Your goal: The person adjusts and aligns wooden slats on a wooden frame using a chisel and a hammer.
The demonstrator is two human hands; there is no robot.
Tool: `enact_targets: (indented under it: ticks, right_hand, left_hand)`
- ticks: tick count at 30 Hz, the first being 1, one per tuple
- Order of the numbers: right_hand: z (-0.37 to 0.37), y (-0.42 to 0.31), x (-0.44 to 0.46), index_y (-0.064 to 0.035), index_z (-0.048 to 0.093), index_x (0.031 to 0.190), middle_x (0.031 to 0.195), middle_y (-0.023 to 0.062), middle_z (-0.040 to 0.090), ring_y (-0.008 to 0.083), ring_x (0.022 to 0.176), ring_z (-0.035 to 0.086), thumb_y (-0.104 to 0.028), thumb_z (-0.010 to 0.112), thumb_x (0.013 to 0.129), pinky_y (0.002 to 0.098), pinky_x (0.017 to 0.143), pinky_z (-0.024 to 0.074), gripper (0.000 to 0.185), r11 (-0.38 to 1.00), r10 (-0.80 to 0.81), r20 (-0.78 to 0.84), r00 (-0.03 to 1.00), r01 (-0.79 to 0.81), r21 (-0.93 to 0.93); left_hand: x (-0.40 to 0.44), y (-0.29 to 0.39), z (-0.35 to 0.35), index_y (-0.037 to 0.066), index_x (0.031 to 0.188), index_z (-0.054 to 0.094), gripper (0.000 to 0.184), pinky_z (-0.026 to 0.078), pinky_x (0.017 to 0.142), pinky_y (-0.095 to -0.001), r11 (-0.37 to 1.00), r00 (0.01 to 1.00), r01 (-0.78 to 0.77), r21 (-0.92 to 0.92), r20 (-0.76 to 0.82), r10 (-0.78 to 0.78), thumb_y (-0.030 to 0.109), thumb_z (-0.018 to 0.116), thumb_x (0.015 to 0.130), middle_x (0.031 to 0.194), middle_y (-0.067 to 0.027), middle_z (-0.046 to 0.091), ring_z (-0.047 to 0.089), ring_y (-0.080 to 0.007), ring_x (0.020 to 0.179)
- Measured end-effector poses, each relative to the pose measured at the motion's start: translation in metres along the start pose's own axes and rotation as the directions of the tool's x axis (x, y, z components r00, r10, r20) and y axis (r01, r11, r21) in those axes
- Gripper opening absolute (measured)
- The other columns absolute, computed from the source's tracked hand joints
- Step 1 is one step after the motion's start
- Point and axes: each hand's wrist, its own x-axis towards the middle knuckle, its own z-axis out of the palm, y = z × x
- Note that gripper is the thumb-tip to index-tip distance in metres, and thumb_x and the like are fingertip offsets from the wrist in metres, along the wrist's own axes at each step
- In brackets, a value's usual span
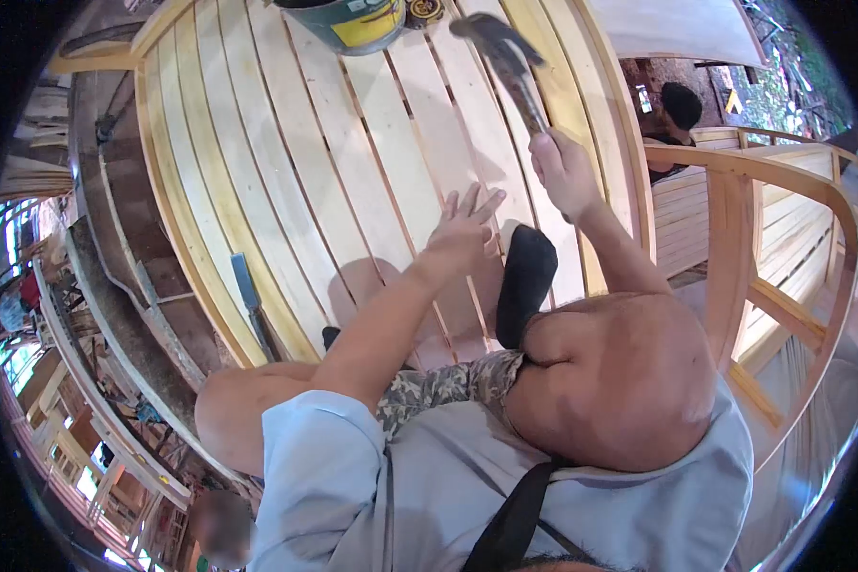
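My right hand (564,176) is closed around the handle of a hammer (515,71), raised above the wooden slats with its metal head pointing away from me. My left hand (462,229) rests on the slatted wooden surface (296,162), its fingers stretched out and slightly apart. Whether something small lies under those fingertips, I cannot make out. Close to the left hand is my foot in a black sock (527,276). A chisel (248,291) with a wide flat blade lies on the slats at the left.
A green bucket (343,29) with a yellow label stands at the far end, beside a small round dark-and-yellow object (424,11). On the right is a curved wooden frame (729,257). Beyond it sits a person (680,107) near a lit phone (643,98). Timber lines the left.
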Motion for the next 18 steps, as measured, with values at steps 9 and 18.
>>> enact_targets:
  ticks: [9,18]
  right_hand:
    - [0.010,0.045,0.016,0.0088,0.066,0.102,0.089,0.0328,0.067,0.0452,0.088,0.068,-0.044,0.048,0.104,0.0478,0.079,0.0507,0.056,0.922,0.162,-0.070,0.984,-0.176,-0.345]
    - [0.003,0.040,0.023,0.0001,0.063,0.087,0.067,0.0042,0.058,0.0116,0.061,0.057,-0.048,0.044,0.106,0.0297,0.057,0.0459,0.055,0.928,0.276,-0.025,0.961,-0.274,-0.251]
  left_hand:
    - [-0.001,0.005,-0.012,0.002,0.092,0.077,0.024,0.009,0.124,-0.0631,0.995,0.994,0.017,0.100,0.106,-0.028,0.021,0.066,0.083,0.170,-0.0076,0.013,0.007,-0.0414,0.156]
    - [0.001,0.003,-0.008,0.001,0.094,0.077,0.025,0.009,0.124,-0.0628,0.999,0.993,0.009,0.039,0.114,-0.014,0.009,0.066,0.073,0.171,-0.0075,0.011,0.004,-0.0427,0.156]
